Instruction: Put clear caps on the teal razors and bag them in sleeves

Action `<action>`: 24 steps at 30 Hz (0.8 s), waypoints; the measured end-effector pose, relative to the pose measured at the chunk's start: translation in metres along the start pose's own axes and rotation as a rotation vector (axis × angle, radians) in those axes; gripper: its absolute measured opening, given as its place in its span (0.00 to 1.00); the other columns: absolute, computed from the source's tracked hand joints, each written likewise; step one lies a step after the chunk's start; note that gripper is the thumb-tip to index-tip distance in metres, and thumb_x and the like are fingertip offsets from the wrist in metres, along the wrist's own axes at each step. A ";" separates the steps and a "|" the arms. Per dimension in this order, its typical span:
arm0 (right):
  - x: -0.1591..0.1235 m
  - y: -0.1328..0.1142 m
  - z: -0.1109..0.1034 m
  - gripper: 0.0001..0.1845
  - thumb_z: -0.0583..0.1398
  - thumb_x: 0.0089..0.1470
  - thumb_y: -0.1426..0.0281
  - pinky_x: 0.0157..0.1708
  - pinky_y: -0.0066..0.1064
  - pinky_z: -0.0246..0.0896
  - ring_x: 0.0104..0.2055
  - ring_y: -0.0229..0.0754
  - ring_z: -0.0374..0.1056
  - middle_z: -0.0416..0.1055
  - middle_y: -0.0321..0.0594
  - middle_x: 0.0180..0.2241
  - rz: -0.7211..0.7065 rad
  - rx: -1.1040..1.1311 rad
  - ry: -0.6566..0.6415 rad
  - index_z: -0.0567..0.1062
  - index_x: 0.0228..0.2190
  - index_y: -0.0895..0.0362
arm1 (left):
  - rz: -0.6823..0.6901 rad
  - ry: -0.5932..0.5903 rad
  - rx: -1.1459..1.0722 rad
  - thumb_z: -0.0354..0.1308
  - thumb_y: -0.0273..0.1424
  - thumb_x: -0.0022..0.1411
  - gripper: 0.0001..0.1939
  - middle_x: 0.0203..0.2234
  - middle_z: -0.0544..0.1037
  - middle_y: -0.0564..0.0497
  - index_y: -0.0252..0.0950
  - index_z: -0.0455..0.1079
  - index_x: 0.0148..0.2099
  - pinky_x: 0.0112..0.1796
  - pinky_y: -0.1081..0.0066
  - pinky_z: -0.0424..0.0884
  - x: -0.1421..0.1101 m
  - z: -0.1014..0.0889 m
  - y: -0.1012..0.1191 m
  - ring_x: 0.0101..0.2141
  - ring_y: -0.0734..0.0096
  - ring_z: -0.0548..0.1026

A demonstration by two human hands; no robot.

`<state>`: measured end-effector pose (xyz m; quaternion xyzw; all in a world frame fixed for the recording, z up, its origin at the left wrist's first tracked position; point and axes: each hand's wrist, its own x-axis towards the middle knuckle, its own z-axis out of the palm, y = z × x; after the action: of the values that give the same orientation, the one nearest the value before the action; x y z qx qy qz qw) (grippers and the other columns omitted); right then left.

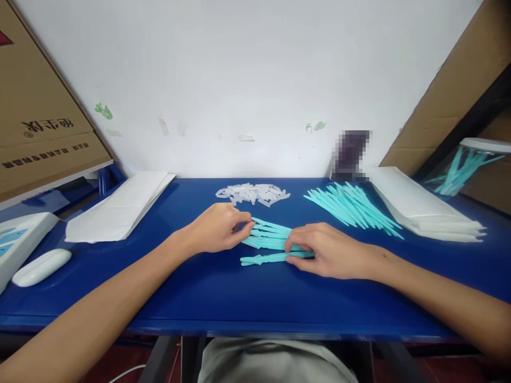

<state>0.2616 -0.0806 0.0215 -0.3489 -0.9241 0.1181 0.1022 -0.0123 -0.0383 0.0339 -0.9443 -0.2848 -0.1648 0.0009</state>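
Note:
Slim teal eyebrow razors [271, 243] lie side by side in a row on the blue table, between my two hands. At the left tip of the farthest one, my left hand [221, 227] is closed in a pinch; its fingertips hide what is between them. My right hand [325, 250] rests over the handle ends with curled fingers, its thumb and fingers closed around a nearer razor [265, 258] set slightly apart from the row. Beyond my left hand is a loose heap of small whitish translucent caps [253, 194]. A larger pile of teal razors [353, 207] lies behind my right hand.
White flat packets are stacked at left [115, 207] and right [427, 205]. A clear tub [465, 167] with more teal razors stands far right. A white oval case [42, 267] and a white device [24, 239] sit left. Cardboard [48, 106] leans near the white wall [255, 80].

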 end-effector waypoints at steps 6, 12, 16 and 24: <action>-0.001 -0.002 -0.003 0.08 0.59 0.60 0.66 0.34 0.32 0.55 0.27 0.38 0.64 0.74 0.36 0.29 -0.033 -0.029 -0.022 0.77 0.37 0.55 | 0.009 0.039 -0.056 0.49 0.32 0.69 0.14 0.19 0.69 0.55 0.34 0.71 0.32 0.25 0.72 0.58 -0.003 -0.003 0.001 0.20 0.76 0.64; -0.001 -0.002 0.000 0.08 0.58 0.63 0.66 0.36 0.33 0.54 0.29 0.37 0.65 0.76 0.35 0.32 -0.119 0.019 -0.019 0.76 0.36 0.55 | 0.020 0.048 0.081 0.50 0.34 0.68 0.24 0.16 0.66 0.52 0.35 0.59 0.19 0.34 0.66 0.61 0.000 -0.003 0.001 0.24 0.71 0.64; -0.001 0.001 0.002 0.11 0.55 0.66 0.66 0.36 0.33 0.54 0.29 0.37 0.66 0.75 0.35 0.32 -0.138 -0.004 -0.004 0.76 0.37 0.55 | -0.029 -0.048 0.022 0.48 0.34 0.71 0.21 0.17 0.67 0.54 0.35 0.66 0.24 0.30 0.68 0.60 -0.001 0.001 -0.003 0.21 0.73 0.63; 0.002 0.011 0.006 0.18 0.50 0.68 0.64 0.33 0.33 0.56 0.35 0.43 0.71 0.76 0.42 0.40 0.101 -0.193 0.151 0.75 0.49 0.55 | -0.083 -0.003 0.016 0.46 0.36 0.73 0.19 0.48 0.72 0.42 0.38 0.70 0.59 0.49 0.59 0.69 -0.005 0.013 -0.022 0.48 0.58 0.72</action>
<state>0.2656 -0.0726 0.0134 -0.4112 -0.9020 0.0068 0.1315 -0.0243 -0.0210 0.0182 -0.9319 -0.3252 -0.1608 0.0012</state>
